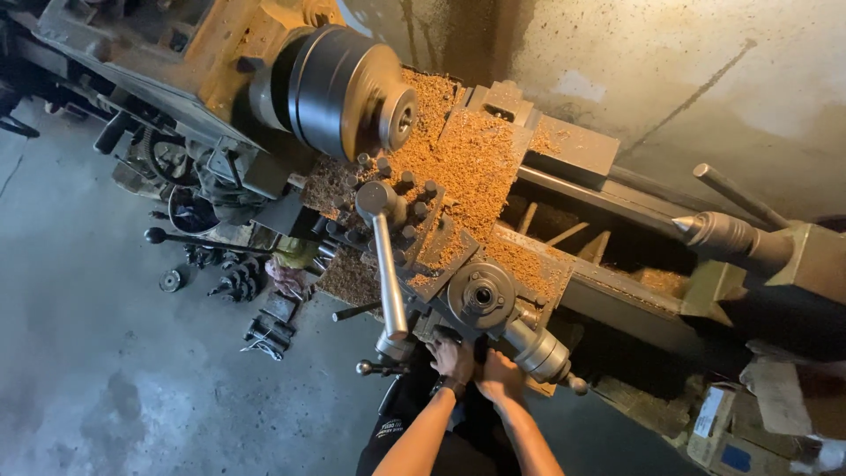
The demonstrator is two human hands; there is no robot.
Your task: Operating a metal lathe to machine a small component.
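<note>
I stand over a metal lathe, its carriage (458, 220) buried in orange-brown chips. My left hand (451, 357) and my right hand (499, 377) are side by side under the carriage's near edge, fingers curled onto the apron just below a round dial (480, 295). What the fingers grip is hidden. A long tool-post handle (388, 273) lies left of my hands, and a small cranked handle (374, 367) sticks out beside my left hand. A cylindrical feed handle (542, 353) is right of my right hand. The dark chuck (344, 88) holds no visible workpiece.
The tailstock (758, 247) with a pointed centre (683, 225) sits far right on the bed. Gears and metal parts (233, 278) lie on the grey concrete floor at left, with a ball-ended lever (189, 238). Cardboard boxes (731, 432) stand lower right.
</note>
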